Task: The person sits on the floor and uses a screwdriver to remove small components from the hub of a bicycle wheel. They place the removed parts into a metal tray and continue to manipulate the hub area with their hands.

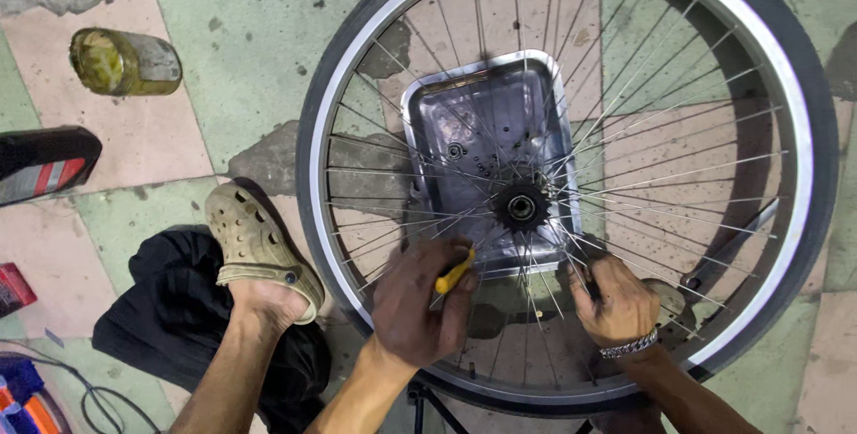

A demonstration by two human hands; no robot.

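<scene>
A bicycle wheel [571, 175] with a black tyre and silver rim lies flat in front of me, its dark hub [520, 207] near the middle. My left hand [420, 304] reaches between the spokes and grips a tool with a yellow handle [453, 275]. My right hand [616, 300], with a metal bracelet on the wrist, is closed around something dark among the spokes below the hub; what it holds is hidden. Under the wheel sits a metal tray [486, 112] with small parts in it.
My foot in a tan clog [254, 246] rests left of the wheel on a black cloth [170, 309]. A grimy jar [125, 62] lies on the tiled floor at upper left. A black-and-red object [40, 162] sits at the left edge.
</scene>
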